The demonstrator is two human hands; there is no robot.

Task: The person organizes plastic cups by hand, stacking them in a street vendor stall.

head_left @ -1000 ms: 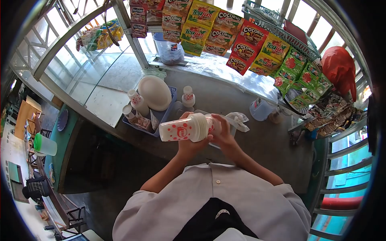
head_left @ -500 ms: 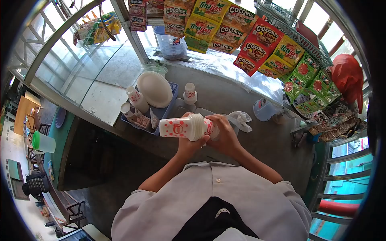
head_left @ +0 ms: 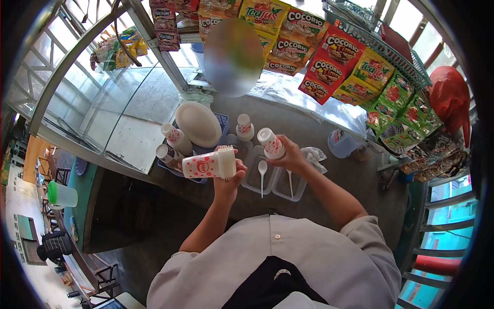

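Observation:
My left hand [head_left: 230, 177] is wrapped round a stack of white paper cups with red dots [head_left: 203, 165], which lies sideways over the front of a blue tray [head_left: 225, 123]. My right hand [head_left: 292, 157] grips a shorter cup stack [head_left: 271, 143], tilted with its base up, above clear plastic containers. One white spoon [head_left: 262, 170] lies in the left container [head_left: 250, 184], and another [head_left: 290, 181] is in the right one [head_left: 282, 192]. Behind them stands a small cup stack [head_left: 245, 125].
The tray holds a stack of oval white plates [head_left: 198, 123] and more cups [head_left: 175, 138]. A plastic bag [head_left: 315, 157] and a clear tub [head_left: 341, 142] are on the right. Drink sachets [head_left: 329, 64] hang overhead, and a glass case [head_left: 118, 113] stands at the left.
My hands have moved apart, each with cups. My left hand has gone left and my right hand slightly right and up. Both containers and the spoons now show between them.

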